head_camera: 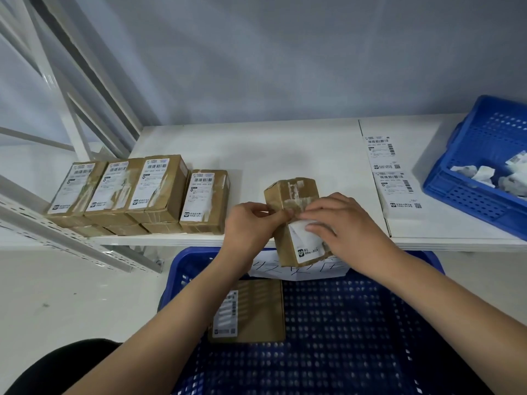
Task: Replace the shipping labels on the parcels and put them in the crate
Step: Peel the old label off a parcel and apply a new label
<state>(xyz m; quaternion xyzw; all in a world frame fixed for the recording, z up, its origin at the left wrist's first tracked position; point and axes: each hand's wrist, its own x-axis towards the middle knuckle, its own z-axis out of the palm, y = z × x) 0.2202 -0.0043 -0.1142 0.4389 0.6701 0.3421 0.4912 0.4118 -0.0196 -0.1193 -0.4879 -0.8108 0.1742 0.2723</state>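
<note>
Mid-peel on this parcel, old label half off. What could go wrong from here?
1. The old label may tear, leaving scraps like the residue already on the held parcel.
2. The parcel hangs over the table edge, held by the left hand and right hand; a slip could drop it unrelabelled into the crate.

A table [285,143] stands against the wall. On its left part, four labelled parcels [137,192] are lined up side by side, stacked on others beneath. Near the front edge, right of centre, one parcel [293,218] is held between the left hand [251,223] and the right hand [342,223]. Further right, two loose labels [390,172] lie one behind the other. At the far right sits a crate [467,178] containing crumpled papers [484,173]. Below the table's front edge stands a second crate [356,323], with one parcel [256,312] lying inside at its left.
</note>
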